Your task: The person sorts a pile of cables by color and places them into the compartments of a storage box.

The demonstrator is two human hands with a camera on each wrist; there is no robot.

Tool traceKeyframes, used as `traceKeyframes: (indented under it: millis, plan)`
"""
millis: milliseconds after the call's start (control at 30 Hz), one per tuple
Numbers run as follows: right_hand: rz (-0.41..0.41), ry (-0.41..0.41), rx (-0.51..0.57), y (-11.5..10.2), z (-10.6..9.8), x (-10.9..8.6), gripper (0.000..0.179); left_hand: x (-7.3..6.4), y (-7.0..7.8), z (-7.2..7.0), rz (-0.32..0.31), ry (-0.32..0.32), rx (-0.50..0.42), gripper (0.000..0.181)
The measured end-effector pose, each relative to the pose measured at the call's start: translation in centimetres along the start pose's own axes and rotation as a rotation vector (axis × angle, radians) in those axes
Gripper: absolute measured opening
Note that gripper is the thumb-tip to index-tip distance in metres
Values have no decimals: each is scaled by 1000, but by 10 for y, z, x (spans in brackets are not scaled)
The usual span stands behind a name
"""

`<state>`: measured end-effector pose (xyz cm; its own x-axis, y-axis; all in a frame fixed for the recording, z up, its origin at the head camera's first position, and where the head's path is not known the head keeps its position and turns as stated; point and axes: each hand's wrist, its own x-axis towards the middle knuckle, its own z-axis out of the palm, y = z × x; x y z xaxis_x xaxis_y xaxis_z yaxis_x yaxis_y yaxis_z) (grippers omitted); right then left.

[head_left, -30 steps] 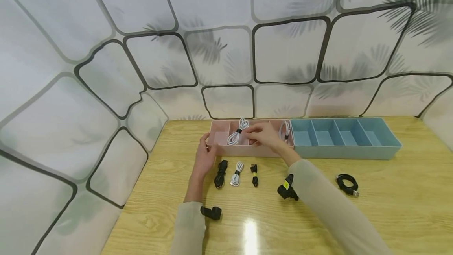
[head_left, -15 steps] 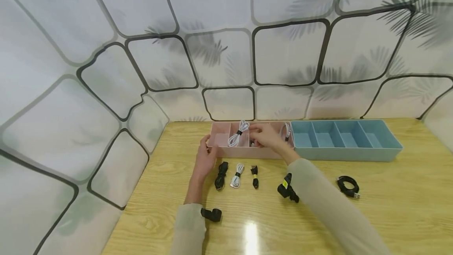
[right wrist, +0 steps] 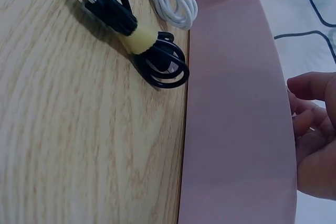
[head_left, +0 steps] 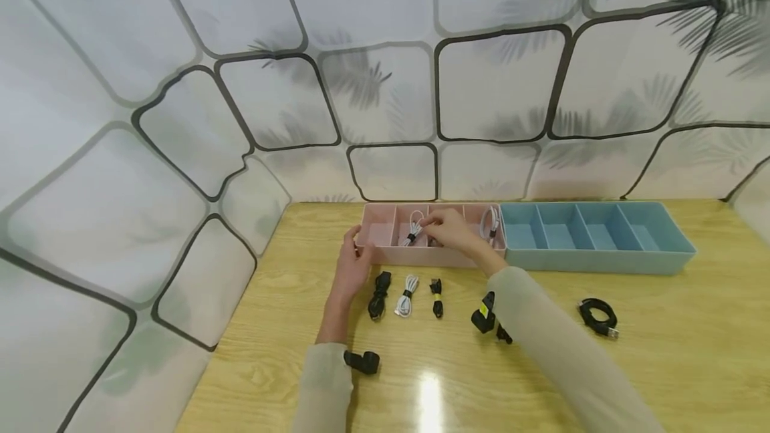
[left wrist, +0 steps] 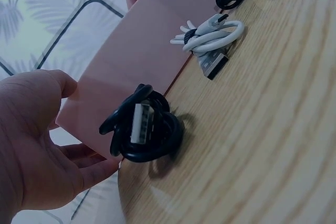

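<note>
In the head view, my left hand (head_left: 353,266) grips the left end of the pink divided box (head_left: 430,257). The left wrist view shows its thumb and fingers around the box corner. My right hand (head_left: 451,229) is over the box's middle, fingers loosely bent. Its fingertips reach a white bundled cable (head_left: 413,234) in the second compartment from the left; whether they touch it I cannot tell. The front wall partly hides these fingers in the right wrist view. A white cable (head_left: 493,224) stands in the rightmost compartment. Under the right hand, the third compartment is mostly hidden.
A blue divided box (head_left: 595,260) adjoins the pink one on the right. In front lie a black cable (head_left: 379,296), a white cable (head_left: 406,296) and a black cable with a yellow tie (head_left: 436,298). A coiled black cable (head_left: 597,316) lies further right.
The white cable in the second compartment has sunk from across the rim down into the box. The right hand's fingertips first drew slightly rightward, then came back toward it. The left hand keeps its hold.
</note>
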<state>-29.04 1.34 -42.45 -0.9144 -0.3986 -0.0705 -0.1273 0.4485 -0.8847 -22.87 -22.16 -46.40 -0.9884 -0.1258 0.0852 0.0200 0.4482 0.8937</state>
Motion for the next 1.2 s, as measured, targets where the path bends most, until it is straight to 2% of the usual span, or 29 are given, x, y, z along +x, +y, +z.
traceKeyframes:
  millis: [267, 700, 1033, 1200]
  plan:
    - [-17, 7, 51, -5, -8, -5, 32, 1, 1, -3, 4, 14, 0, 53]
    - [-30, 34, 116, -9, -14, -11, 32, 3, 3, -3, 14, -3, -6, 53]
    - [-69, 55, 72, -7, -3, -21, 32, 2, 2, -1, 23, -9, -12, 53]
    - [-82, -7, 97, -8, 7, -28, 34, 0, 1, 0, 18, -8, -12, 52]
